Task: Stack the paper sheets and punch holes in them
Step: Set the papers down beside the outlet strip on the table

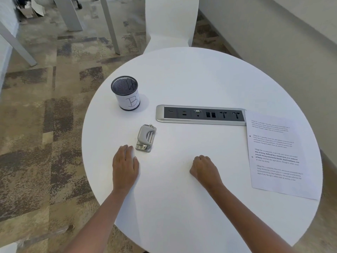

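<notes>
Printed paper sheets (279, 154) lie at the right edge of the round white table (182, 79), with two punched holes showing along their left margin. A small grey hole punch (145, 138) sits left of centre. My left hand (125, 166) rests flat on the table just below and left of the punch, fingers together, holding nothing. My right hand (205, 168) rests on the table in a loose fist, empty, well left of the sheets.
A black mesh pen cup (125, 93) with a paper label marked "B" stands at the back left. A socket strip (200, 115) is set into the table's middle. A white chair (171, 22) stands behind the table; a wall runs along the right.
</notes>
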{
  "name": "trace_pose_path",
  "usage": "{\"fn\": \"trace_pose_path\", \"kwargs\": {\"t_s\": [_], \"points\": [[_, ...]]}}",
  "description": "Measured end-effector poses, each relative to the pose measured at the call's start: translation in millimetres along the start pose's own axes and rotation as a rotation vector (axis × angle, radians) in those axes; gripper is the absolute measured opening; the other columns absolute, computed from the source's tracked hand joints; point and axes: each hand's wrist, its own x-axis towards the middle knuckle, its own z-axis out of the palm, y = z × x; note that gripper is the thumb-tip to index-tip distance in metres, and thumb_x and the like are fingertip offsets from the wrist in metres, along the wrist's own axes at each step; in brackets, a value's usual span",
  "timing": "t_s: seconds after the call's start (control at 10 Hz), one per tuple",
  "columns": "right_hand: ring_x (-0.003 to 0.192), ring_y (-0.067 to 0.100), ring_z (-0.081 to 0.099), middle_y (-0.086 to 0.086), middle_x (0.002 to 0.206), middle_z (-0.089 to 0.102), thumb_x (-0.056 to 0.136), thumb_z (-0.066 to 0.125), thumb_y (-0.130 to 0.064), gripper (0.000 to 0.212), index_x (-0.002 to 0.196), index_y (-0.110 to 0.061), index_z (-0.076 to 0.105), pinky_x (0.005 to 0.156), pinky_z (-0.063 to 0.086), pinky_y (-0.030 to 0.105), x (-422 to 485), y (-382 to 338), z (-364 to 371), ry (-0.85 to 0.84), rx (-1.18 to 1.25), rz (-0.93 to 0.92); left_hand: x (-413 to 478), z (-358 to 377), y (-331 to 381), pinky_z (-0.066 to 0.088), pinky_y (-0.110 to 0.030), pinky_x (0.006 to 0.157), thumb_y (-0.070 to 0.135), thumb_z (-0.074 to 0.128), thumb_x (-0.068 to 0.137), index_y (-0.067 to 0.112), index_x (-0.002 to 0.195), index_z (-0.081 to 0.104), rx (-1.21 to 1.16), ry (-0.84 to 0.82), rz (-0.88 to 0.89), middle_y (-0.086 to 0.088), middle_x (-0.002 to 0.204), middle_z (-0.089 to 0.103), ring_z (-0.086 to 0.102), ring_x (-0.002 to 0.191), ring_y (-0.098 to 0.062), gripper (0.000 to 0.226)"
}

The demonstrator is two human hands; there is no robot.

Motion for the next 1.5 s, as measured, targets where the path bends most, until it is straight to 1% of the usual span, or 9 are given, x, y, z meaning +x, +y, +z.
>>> {"fn": "trace_pose_path", "kwargs": {"t_s": [0.1, 0.2, 0.3, 0.6, 0.7, 0.8, 1.0, 1.3, 1.5], "points": [[0.066, 0.021, 0.033, 0.008, 0.062, 0.036, 0.075, 0.043, 0.001, 0.022, 0.058, -0.009, 0.032, 0.055, 0.024, 0.029, 13, 8, 6, -0.164, 0.263, 0.147, 9, -3, -4, 0.046, -0.050, 0.093, 0.020, 0.030, 0.084, -0.008, 0.115, 0.053, 0.025, -0.022, -0.006, -0.030, 0.118, 0.055, 0.054, 0.110, -0.042, 0.048], [0.062, 0.018, 0.040, 0.005, 0.064, 0.048, 0.076, 0.050, -0.004, 0.011, 0.065, -0.007, 0.049, 0.056, 0.032, 0.027, 23, -3, -5, -0.151, 0.600, 0.230, 20, -5, -9, 0.043, -0.053, 0.097, 0.022, 0.027, 0.084, -0.010, 0.119, 0.050, 0.058, -0.047, -0.005, -0.031, 0.125, 0.053, 0.051, 0.116, -0.043, 0.053], [0.054, 0.012, 0.040, -0.005, 0.053, 0.044, 0.078, 0.053, -0.007, 0.023, 0.057, -0.013, 0.047, 0.046, 0.032, 0.012, 45, -25, -20, -0.091, 0.729, 0.216, 29, -5, -12, 0.040, -0.055, 0.100, 0.024, 0.024, 0.085, -0.008, 0.122, 0.049, 0.070, -0.047, 0.008, -0.031, 0.130, 0.049, 0.047, 0.122, -0.042, 0.055], [0.046, 0.003, 0.038, -0.012, 0.051, 0.042, 0.080, 0.054, -0.009, 0.035, 0.052, -0.025, 0.039, 0.048, 0.033, 0.008, 150, -125, -82, 0.080, 0.791, -0.084, 36, -2, -15, 0.040, -0.053, 0.101, 0.019, 0.027, 0.086, -0.003, 0.123, 0.051, 0.043, 0.012, -0.005, -0.026, 0.132, 0.050, 0.047, 0.123, -0.040, 0.050], [0.056, 0.009, 0.043, -0.004, 0.060, 0.052, 0.082, 0.053, -0.007, 0.018, 0.065, -0.013, 0.052, 0.056, 0.037, 0.019, 180, -155, -96, 0.103, 0.771, -0.183, 36, -3, -13, 0.041, -0.052, 0.100, 0.019, 0.028, 0.085, -0.002, 0.123, 0.052, 0.045, 0.013, -0.004, -0.026, 0.132, 0.051, 0.048, 0.123, -0.040, 0.050], [0.076, 0.027, 0.055, 0.021, 0.085, 0.066, 0.086, 0.047, -0.006, 0.020, 0.085, 0.008, 0.061, 0.071, 0.045, 0.035, 204, -177, -103, 0.116, 0.635, -0.235, 36, -4, -13, 0.041, -0.053, 0.100, 0.018, 0.029, 0.085, -0.002, 0.124, 0.053, 0.041, 0.015, -0.005, -0.025, 0.133, 0.051, 0.049, 0.123, -0.040, 0.050], [0.097, 0.037, 0.059, 0.023, 0.102, 0.067, 0.085, 0.043, -0.002, 0.023, 0.092, 0.010, 0.062, 0.084, 0.048, 0.042, 227, -188, -104, 0.066, 0.410, -0.214, 38, -1, -15, 0.040, -0.052, 0.101, 0.012, 0.040, 0.083, -0.001, 0.123, 0.054, 0.032, 0.034, -0.008, -0.024, 0.133, 0.052, 0.049, 0.123, -0.039, 0.044], [0.097, 0.028, 0.059, 0.017, 0.105, 0.068, 0.087, 0.048, -0.006, 0.021, 0.095, 0.000, 0.067, 0.086, 0.044, 0.031, 229, -177, -99, 0.020, 0.596, -0.178, 37, -1, -14, 0.040, -0.051, 0.101, 0.018, 0.031, 0.084, 0.000, 0.123, 0.054, 0.033, 0.024, -0.015, -0.023, 0.132, 0.052, 0.050, 0.122, -0.038, 0.049], [0.076, 0.019, 0.054, 0.015, 0.081, 0.065, 0.083, 0.054, -0.007, 0.019, 0.083, 0.008, 0.065, 0.077, 0.046, 0.029, 217, -160, -93, 0.052, 0.732, -0.096, 36, -3, -12, 0.040, -0.052, 0.100, 0.017, 0.031, 0.084, -0.002, 0.121, 0.055, 0.032, 0.029, -0.013, -0.024, 0.131, 0.053, 0.051, 0.121, -0.039, 0.048]]}}
